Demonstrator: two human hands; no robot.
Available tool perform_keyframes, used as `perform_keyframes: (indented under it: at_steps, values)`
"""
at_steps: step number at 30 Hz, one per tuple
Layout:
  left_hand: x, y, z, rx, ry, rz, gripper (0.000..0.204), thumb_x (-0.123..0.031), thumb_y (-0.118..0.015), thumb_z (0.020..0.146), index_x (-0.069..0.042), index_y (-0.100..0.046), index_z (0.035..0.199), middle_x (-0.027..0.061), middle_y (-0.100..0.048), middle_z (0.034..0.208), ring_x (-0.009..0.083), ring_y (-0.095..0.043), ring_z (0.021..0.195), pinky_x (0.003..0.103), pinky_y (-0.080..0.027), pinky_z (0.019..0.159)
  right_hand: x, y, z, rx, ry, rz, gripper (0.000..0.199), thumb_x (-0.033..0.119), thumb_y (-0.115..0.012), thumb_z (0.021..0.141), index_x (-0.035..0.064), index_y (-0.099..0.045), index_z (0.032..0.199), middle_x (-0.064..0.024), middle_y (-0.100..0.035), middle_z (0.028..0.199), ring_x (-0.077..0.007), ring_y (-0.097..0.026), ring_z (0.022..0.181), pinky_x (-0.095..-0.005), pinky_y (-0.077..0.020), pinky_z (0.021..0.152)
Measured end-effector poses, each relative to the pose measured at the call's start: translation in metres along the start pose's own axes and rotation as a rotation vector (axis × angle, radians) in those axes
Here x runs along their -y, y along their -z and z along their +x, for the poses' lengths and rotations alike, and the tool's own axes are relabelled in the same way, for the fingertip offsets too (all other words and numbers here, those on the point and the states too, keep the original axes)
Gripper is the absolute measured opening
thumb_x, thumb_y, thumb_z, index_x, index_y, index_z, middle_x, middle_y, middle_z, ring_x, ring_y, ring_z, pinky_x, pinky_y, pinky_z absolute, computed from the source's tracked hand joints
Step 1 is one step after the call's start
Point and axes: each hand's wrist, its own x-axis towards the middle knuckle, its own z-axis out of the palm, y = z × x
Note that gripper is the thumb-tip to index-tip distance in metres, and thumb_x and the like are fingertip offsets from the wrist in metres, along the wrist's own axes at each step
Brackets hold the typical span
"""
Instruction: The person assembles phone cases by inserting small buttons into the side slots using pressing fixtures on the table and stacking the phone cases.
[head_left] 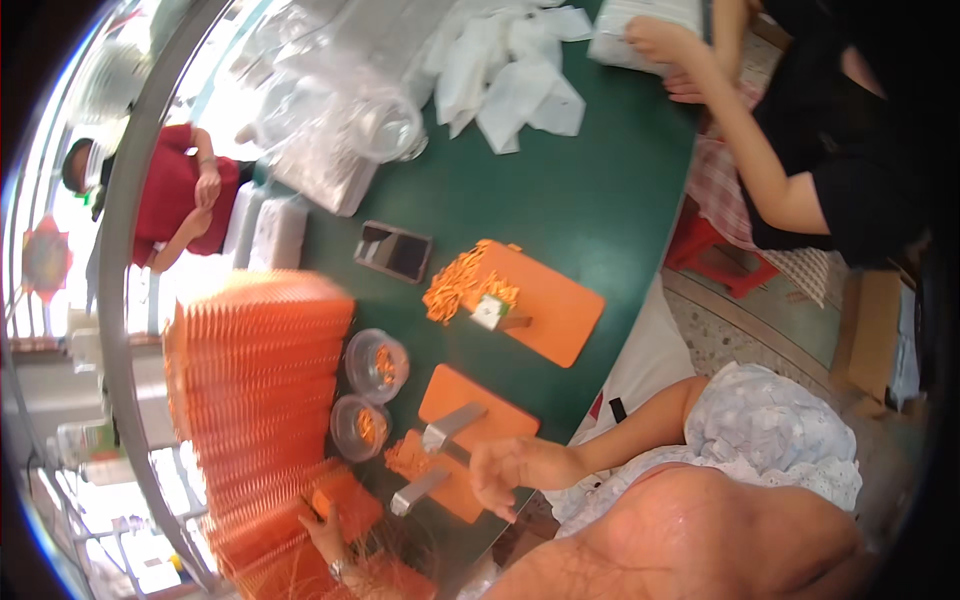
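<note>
Across the head view, the green worktop (560,200) curves from twelve o'clock down to six, its rounded edge running along the right side past a red stool (720,255). Bare green room lies at the middle, between the phone (394,250) and the white bags (510,75) at twelve.

Toward six o'clock the right hand (510,475) hovers with fingers loosely curled, its grip half open and holding nothing, just beside an orange board (470,400) that carries metal blocks (445,430). At seven the left hand (325,530) pinches a small orange piece (322,503), grip closed on it, at the foot of a tall stack of orange combs (260,400) that fills nine o'clock and crowds the worktop's left edge.

Two clear round tubs (375,365) with orange bits stand between stack and board. A second orange board (545,300) at the centre bears a heap of orange clips (455,285). Clear plastic packs (340,130) lie at eleven. Another person's hand (655,40) rests on a white pack (640,20) at one o'clock.
</note>
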Motion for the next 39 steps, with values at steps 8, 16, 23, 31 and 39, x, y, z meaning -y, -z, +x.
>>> perform_keyframes:
  at_steps: [8, 16, 23, 31, 39]
  values:
    - [-0.057, -0.012, -0.016, 0.072, 0.029, 0.071, 0.115, -0.057, -0.072, 0.071, 0.013, -0.016, 0.143, 0.0360, -0.036, 0.139, 0.0435, -0.039, 0.130, 0.041, -0.036, 0.105, 0.021, 0.042, -0.033, -0.006, -0.027, -0.391, 0.052, 0.051, -0.038, 0.097, 0.0007, -0.052, 0.100, -0.0095, -0.052, 0.072, -0.0207, -0.053, 0.065, -0.0325, -0.0452, 0.063]
    - [-0.046, 0.000, -0.024, 0.073, 0.092, 0.116, 0.115, -0.059, -0.069, 0.072, 0.009, -0.013, 0.146, 0.0331, -0.038, 0.140, 0.0401, -0.043, 0.129, 0.041, -0.040, 0.102, 0.028, 0.058, -0.043, 0.246, -0.043, -0.873, 0.032, 0.031, -0.051, 0.095, 0.0012, -0.056, 0.086, -0.0083, -0.055, 0.065, -0.0192, -0.054, 0.054, -0.0289, -0.0429, 0.053]
    - [-0.053, -0.001, -0.022, 0.093, 0.143, 0.091, 0.114, -0.057, -0.070, 0.071, 0.008, -0.013, 0.146, 0.0321, -0.037, 0.141, 0.0380, -0.042, 0.130, 0.041, -0.039, 0.103, 0.028, 0.058, -0.044, 0.255, -0.039, -1.052, 0.019, 0.020, -0.060, 0.088, 0.0033, -0.058, 0.081, -0.0085, -0.057, 0.061, -0.0226, -0.057, 0.051, -0.0309, -0.0430, 0.050]
    - [-0.062, 0.001, -0.028, 0.125, 0.173, 0.061, 0.114, -0.057, -0.070, 0.072, 0.007, -0.012, 0.147, 0.0301, -0.033, 0.145, 0.0371, -0.037, 0.134, 0.041, -0.036, 0.105, 0.015, 0.062, -0.043, 0.142, 0.087, -1.191, 0.016, 0.014, -0.068, 0.085, 0.0044, -0.061, 0.074, -0.0066, -0.055, 0.056, -0.0199, -0.054, 0.043, -0.0301, -0.0408, 0.041]
    - [-0.068, 0.000, -0.020, 0.127, 0.164, 0.061, 0.114, -0.058, -0.069, 0.071, 0.006, -0.012, 0.147, 0.0300, -0.030, 0.146, 0.0371, -0.034, 0.136, 0.041, -0.034, 0.106, 0.013, 0.067, -0.041, 0.137, 0.128, -1.265, 0.016, 0.014, -0.068, 0.085, 0.0046, -0.061, 0.074, -0.0073, -0.053, 0.054, -0.0217, -0.054, 0.043, -0.0314, -0.0422, 0.042]
